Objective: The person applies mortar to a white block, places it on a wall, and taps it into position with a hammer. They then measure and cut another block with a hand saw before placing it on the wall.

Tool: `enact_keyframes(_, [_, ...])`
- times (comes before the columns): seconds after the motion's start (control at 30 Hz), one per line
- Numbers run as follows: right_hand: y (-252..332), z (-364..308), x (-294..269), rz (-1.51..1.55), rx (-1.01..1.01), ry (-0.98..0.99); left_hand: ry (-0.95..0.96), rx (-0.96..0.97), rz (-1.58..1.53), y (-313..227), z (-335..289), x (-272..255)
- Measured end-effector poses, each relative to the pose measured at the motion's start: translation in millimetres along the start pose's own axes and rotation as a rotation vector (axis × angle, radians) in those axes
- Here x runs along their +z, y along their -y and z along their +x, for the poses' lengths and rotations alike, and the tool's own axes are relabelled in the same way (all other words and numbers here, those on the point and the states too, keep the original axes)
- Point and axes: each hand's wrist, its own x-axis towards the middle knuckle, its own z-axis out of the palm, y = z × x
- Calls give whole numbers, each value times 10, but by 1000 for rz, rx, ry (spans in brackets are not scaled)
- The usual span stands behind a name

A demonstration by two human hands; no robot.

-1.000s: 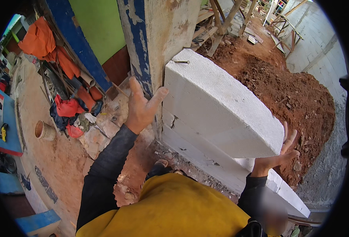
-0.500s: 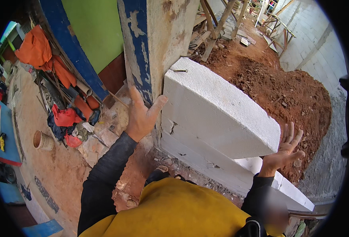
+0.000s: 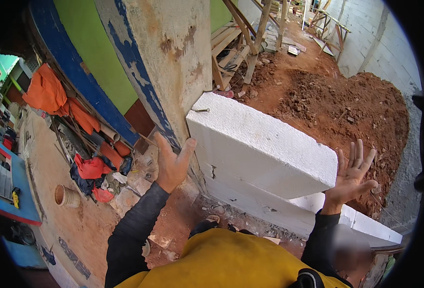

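Note:
A large white lightweight concrete block [image 3: 264, 153] sits on top of a low wall [image 3: 250, 197] of similar white blocks. Its left end meets a weathered pillar [image 3: 173, 53] with peeling blue paint. A nail [image 3: 201, 110] lies or sticks out at that end of the block's upper face. My left hand [image 3: 172, 163] is open beside the left end, thumb and fingers apart, close to the pillar's edge. At the opposite end, my right hand [image 3: 351, 177] is open with its fingers spread and palm up, next to the block's corner. Whether either hand touches the block is hard to tell.
Beyond the wall rises a heap of reddish soil [image 3: 351, 105], with wooden planks and props [image 3: 240, 48] behind. On the left are orange cloth [image 3: 46, 91], red and dark bags [image 3: 89, 165] and a bucket [image 3: 67, 196]. Rubble lies along the wall's foot.
The view has shifted, so the scene sits lower and more of the pillar shows. My hands stay open at the block's two ends; the block looks to be in the same place.

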Motion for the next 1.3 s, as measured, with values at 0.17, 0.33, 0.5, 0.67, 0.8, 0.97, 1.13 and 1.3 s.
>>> enact_keyframes(0.17, [-386,-114,131,149,168,433,34,-45,-106,36,6,9])
enact_keyframes(0.33, [-393,-167,52,212,247,509,-11,64,-72,-13,6,-40])
enact_keyframes(0.5, [-317,-272,-92,163,192,635,-98,73,-87,100,-52,-29])
enact_keyframes(0.67, [-456,-392,-245,137,175,670,26,147,428,375,-139,-236])
enact_keyframes(0.8, [-381,-245,-206,149,171,738,51,303,716,516,-245,-350])
enact_keyframes(0.97, [-180,76,-17,48,177,100,106,428,822,668,-311,-380])
enact_keyframes(1.13, [-206,-136,70,63,351,518,49,362,769,695,-305,-362])
enact_keyframes(1.3, [-311,-248,41,58,325,474,-26,132,319,400,-169,-128])
